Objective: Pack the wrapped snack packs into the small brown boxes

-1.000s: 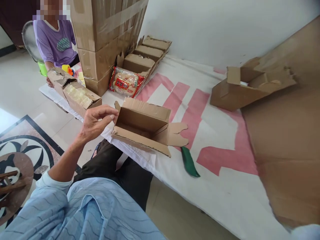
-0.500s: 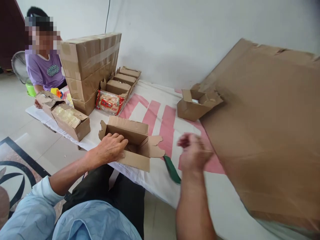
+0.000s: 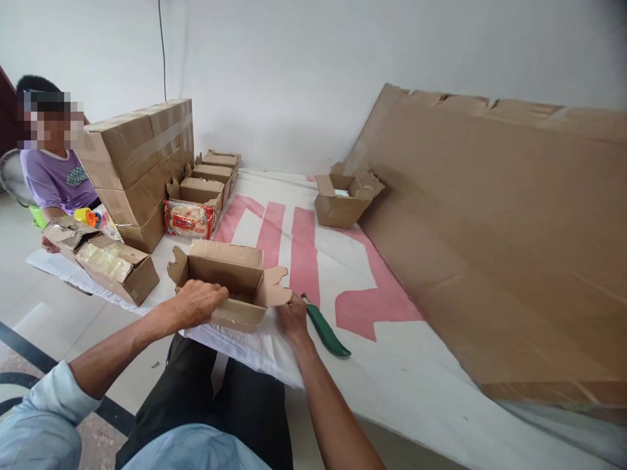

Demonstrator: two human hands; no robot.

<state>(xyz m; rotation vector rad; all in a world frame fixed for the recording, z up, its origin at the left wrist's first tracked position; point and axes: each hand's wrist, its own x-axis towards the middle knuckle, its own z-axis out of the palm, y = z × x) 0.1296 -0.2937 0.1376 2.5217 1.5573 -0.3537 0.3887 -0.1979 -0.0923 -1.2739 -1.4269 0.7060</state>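
An open cardboard box (image 3: 228, 264) stands at the table's front edge, its end flaps spread outward and its inside showing bare cardboard. My left hand (image 3: 200, 303) curls over the near wall, fingertips inside the box. At the right end, my right hand (image 3: 294, 316) is closed at the scalloped flap; its fingertips are partly hidden. Just right of that hand lies a curved green tool (image 3: 327, 328) with a dark tip, its exact kind unclear.
Taped boxes (image 3: 134, 160) are stacked at back left, beside a row of open boxes and a red snack packet (image 3: 189, 220). A person (image 3: 56, 173) sits at far left by a closed long box (image 3: 117, 264). A large cardboard carton (image 3: 490, 241) fills the right; a small open box (image 3: 343, 207) adjoins it.
My right hand has moved left from over the table to the box's right flap. My left hand stays at the near wall. The view has turned to the right.
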